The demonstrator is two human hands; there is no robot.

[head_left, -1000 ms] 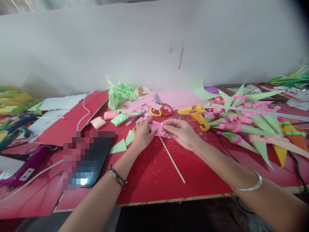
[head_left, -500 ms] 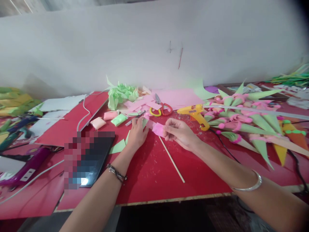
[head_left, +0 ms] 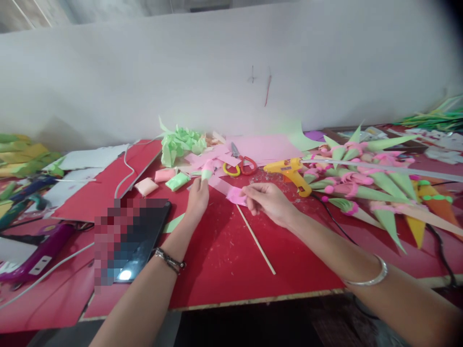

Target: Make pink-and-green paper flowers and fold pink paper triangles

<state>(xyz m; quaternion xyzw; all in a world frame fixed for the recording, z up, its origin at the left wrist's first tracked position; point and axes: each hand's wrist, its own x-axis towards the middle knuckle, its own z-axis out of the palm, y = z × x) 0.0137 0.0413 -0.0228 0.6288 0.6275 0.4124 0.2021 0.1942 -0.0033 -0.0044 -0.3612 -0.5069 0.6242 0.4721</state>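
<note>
A small green paper cone with a pink end (head_left: 207, 171) points up out of my left hand (head_left: 198, 196), whose fingers are wrapped round its lower part. My right hand (head_left: 269, 201) pinches the edge of a bright pink packet (head_left: 237, 194), apparently of soft clay. That packet is over the near end of a pale pink paper strip (head_left: 220, 186). A thin wooden stick (head_left: 256, 240) lies on the red tabletop (head_left: 217, 270), running toward me from just below the packet. Part of a light green paper piece (head_left: 175, 223) shows beside my left wrist.
Scissors (head_left: 247, 165) lie behind the hands, with a yellow glue gun (head_left: 291, 172) to their right. Finished paper cones (head_left: 361, 178) heap up at the right. Clay packets (head_left: 178, 181), crumpled green paper (head_left: 183, 144) and a dark phone (head_left: 146, 241) are at the left.
My left hand has left the pink packet, moved left and picked up the green paper cone, which now stands upright in it. My right hand still pinches the packet, nearly in place.
</note>
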